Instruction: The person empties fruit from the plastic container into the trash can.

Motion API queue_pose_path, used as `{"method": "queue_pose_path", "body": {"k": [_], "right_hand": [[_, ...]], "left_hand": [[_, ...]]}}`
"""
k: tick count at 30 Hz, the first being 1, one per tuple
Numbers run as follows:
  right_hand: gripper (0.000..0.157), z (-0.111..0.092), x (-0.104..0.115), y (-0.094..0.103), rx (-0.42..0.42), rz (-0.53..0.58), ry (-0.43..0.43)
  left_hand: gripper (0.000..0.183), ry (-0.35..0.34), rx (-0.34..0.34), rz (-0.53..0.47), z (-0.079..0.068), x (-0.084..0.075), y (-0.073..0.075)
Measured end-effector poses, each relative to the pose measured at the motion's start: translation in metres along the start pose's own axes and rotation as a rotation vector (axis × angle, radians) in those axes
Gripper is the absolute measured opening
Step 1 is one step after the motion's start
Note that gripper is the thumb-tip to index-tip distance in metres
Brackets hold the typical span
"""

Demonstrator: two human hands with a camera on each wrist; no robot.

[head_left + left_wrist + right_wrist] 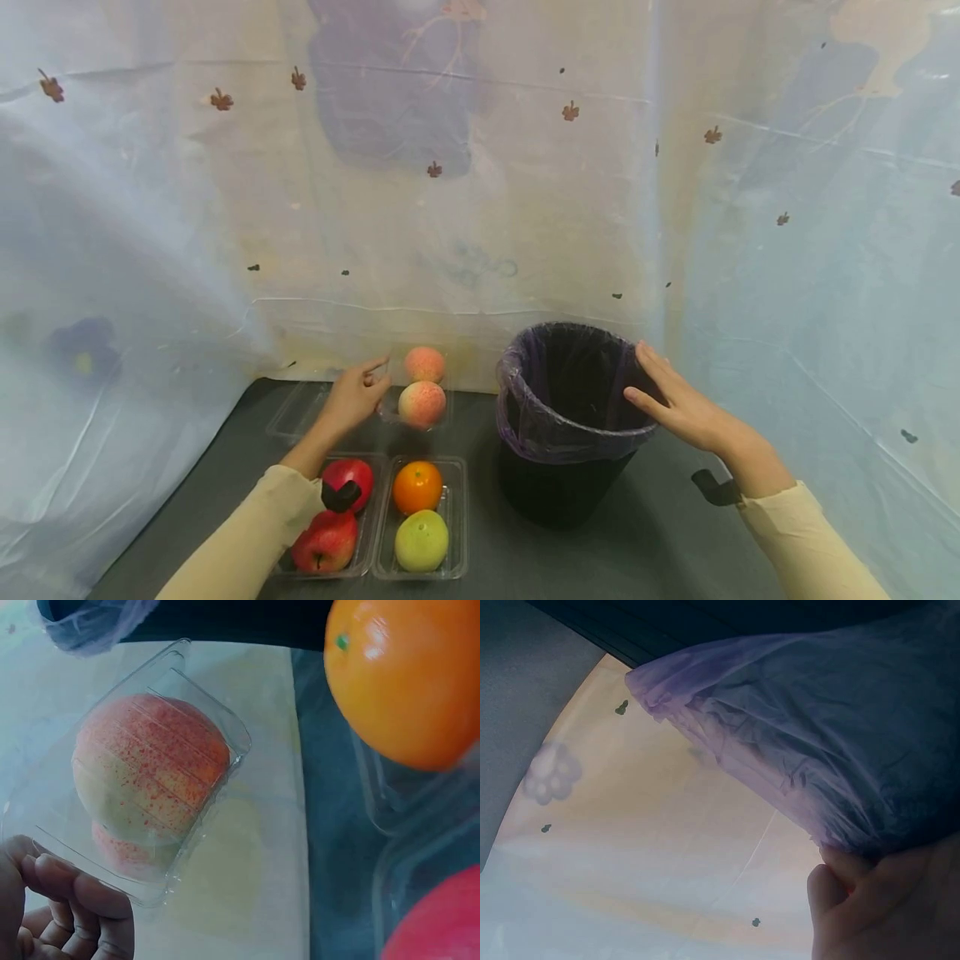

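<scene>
My left hand (352,400) pinches the near side of a clear plastic tray (232,735) between thumb and fingers. Inside it are two peaches, the nearer peach (422,405) in front of the farther peach (424,365). Over on the right, my right hand (693,412) rests at the rim of a black bin (558,492), fingers extended and the thumb reaching over the edge. A thin purple bag (525,425) lines the bin and is folded down over its rim. In the right wrist view, fingers (847,866) meet the edge of that bag.
In front, one clear tray (459,533) bears an orange (417,487) and a green fruit (422,540). Beside it, another tray (367,542) carries two red apples (325,542), partly behind my left sleeve. Another clear tray (288,417) sits behind the left wrist. Patterned sheeting (480,233) hangs behind the dark table.
</scene>
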State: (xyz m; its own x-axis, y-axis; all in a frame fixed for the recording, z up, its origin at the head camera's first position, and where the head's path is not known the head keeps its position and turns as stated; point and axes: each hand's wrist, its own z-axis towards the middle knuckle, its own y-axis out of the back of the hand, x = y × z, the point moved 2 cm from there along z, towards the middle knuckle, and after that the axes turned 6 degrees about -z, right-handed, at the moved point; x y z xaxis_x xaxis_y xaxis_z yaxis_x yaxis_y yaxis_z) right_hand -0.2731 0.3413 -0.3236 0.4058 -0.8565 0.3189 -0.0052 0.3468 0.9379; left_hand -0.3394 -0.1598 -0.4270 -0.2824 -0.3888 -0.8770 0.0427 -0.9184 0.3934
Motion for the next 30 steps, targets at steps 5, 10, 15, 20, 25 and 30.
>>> {"method": "queue_pose_path", "body": {"k": [5, 10, 15, 20, 25, 30], "right_hand": [[0.081, 0.0, 0.001, 0.0, 0.005, 0.0, -0.004], [0.081, 0.0, 0.0, 0.0, 0.007, -0.001, -0.008], [0.081, 0.0, 0.0, 0.0, 0.009, -0.005, -0.007], [0.081, -0.001, 0.001, 0.001, 0.013, -0.004, -0.006], [0.081, 0.0, 0.001, 0.001, 0.015, 0.003, -0.003], [0.081, 0.0, 0.0, 0.001, 0.015, -0.004, -0.009]], "left_hand": [[0.053, 0.0, 0.011, -0.024, -0.001, -0.012, 0.002], [0.053, 0.005, 0.013, -0.041, -0.001, -0.022, 0.003], [0.053, 0.004, 0.006, -0.087, -0.001, -0.033, 0.005], [0.053, -0.013, -0.009, -0.084, 0.0, -0.043, 0.007], [0.052, -0.039, -0.042, -0.089, 0.002, -0.056, 0.01], [0.052, -0.052, -0.062, -0.101, 0.004, -0.069, 0.013]]}}
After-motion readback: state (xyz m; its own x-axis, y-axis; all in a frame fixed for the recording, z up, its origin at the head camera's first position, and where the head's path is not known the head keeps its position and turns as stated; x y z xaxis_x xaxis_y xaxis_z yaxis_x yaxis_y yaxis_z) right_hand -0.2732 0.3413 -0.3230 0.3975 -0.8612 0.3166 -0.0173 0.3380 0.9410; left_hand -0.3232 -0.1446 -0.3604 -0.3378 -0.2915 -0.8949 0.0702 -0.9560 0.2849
